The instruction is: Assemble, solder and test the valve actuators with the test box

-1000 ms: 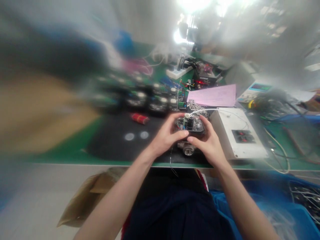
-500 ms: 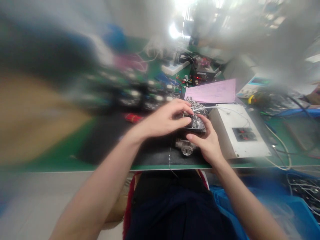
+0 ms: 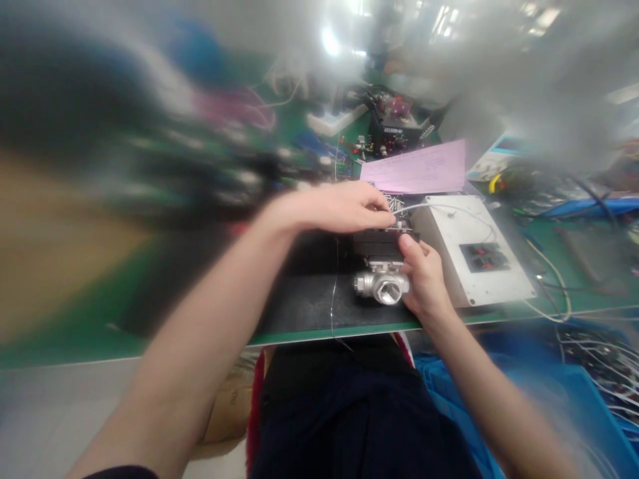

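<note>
A black actuator box (image 3: 377, 243) with a silver metal valve body (image 3: 382, 287) under it stands on the dark mat (image 3: 309, 299) at the bench's near edge. My right hand (image 3: 424, 279) is wrapped round the right side of the box and valve. My left hand (image 3: 344, 206) reaches over the top of the box, fingertips pinched at the white cable (image 3: 434, 207) end near a pile of small screws (image 3: 394, 198). What the pinch holds is too small to make out.
A white box (image 3: 474, 249) with two dark switches sits right of the valve. A pink sheet (image 3: 417, 169) and black electronics (image 3: 394, 130) lie behind. Blue bins (image 3: 574, 392) of wires stand at lower right. The left side is blurred.
My left hand moved from the box's left side up and over its top to the far edge. The valve's open port now shows more. The camera swung right.
</note>
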`<state>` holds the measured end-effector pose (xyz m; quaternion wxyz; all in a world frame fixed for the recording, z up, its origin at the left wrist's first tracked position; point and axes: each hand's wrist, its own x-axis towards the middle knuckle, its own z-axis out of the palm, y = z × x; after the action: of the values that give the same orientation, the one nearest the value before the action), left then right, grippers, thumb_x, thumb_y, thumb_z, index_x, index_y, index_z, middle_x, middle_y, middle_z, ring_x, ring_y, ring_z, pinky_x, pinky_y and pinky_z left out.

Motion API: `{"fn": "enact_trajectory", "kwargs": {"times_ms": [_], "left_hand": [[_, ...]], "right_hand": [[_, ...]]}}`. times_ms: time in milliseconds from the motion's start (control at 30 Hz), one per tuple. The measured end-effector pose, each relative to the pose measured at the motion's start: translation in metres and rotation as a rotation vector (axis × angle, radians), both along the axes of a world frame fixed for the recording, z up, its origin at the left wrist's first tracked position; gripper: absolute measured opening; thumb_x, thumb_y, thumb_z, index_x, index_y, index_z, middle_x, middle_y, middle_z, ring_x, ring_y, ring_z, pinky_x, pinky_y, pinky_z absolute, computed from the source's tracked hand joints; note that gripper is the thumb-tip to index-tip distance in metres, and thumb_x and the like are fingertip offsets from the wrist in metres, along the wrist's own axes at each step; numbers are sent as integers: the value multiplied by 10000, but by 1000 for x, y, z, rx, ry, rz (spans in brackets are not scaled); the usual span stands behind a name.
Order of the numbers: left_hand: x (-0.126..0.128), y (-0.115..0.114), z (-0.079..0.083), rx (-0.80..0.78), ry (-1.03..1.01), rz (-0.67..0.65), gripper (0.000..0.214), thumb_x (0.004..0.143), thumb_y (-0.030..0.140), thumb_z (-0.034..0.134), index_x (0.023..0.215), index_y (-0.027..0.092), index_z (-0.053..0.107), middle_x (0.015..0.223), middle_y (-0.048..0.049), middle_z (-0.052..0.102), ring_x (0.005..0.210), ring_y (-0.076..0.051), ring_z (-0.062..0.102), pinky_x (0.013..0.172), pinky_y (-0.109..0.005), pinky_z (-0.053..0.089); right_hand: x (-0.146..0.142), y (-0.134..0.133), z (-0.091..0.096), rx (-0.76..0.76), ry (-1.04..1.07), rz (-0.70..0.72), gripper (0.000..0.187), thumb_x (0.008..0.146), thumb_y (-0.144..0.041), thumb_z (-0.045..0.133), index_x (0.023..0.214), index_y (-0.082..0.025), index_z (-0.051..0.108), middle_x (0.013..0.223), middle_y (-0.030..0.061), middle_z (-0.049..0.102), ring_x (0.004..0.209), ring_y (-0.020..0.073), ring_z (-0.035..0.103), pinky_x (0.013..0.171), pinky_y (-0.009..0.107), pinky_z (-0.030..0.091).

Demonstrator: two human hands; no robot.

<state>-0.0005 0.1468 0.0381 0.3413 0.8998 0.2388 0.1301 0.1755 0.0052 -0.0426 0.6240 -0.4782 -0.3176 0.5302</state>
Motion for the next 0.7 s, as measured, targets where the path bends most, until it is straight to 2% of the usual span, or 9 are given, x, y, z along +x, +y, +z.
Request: {"fn": "enact_trajectory", "kwargs": {"times_ms": [67,200,400,700], "left_hand": [[2,1,-3,-70,26,23,393,921,533,613,1126,273,826,973,-25,786,886,-206,694,812,-322,491],[-2,-1,-6,-148,44,64,454,908,579,628,1150,245,816,967,-20,776,840,-191,669,759,-308,465],[-9,-4,-8,-162,-2,57,424,894,511,651,1159,225,816,1050,-3,790,945,-195,695,797,-283,460],[-12,-8,-8,-126,-10,64,398,898,489,651,1132,213,817,923,-7,765,794,-154,641,689,-278,397]], "right_hand": [[0,0,1,8,6,1,558,815,-512,891,1230,-170,742,1082,99,818,899,258,797,761,389,672],[0,1,0,-27,-47,-24,594,763,-521,929,1211,-186,729,1068,81,810,904,229,782,727,335,647],[-1,1,-1,-28,-91,-22,654,742,-541,932,1249,-189,716,1155,97,794,975,242,775,743,336,640],[0,1,-6,1,-96,-6,654,762,-513,928,1294,-206,703,1211,98,798,958,233,781,723,329,638]]}}
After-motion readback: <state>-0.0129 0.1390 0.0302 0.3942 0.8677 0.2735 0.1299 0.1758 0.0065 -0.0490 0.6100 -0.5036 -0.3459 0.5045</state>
